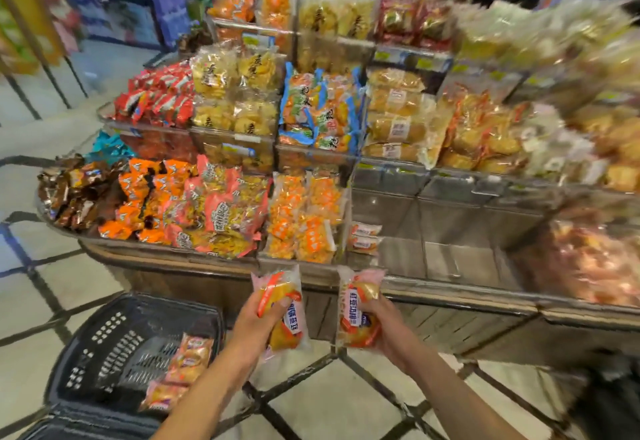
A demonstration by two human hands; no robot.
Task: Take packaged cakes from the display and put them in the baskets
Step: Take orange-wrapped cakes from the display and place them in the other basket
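My left hand (pixel 258 323) grips a clear-wrapped cake pack (pixel 284 304) with an orange band and a white label. My right hand (pixel 379 325) grips a second, similar cake pack (pixel 356 308). Both packs are held upright in front of the lower edge of the tiered display (pixel 450 287), above the tiled floor. A black plastic basket (pixel 114 346) stands on the floor at lower left, with a few cake packs (pixel 187 363) lying at its right side. Two more packs of the same kind (pixel 363 237) lie in a nearly bare display bin.
The display holds bins of brown, orange, yellow and red snack packs (pixel 214 204) on several tiers. Part of a dark object, blurred, shows at the lower right (pixel 609 401). Store shelving (pixel 114 7) stands far left, across an aisle of tiled floor.
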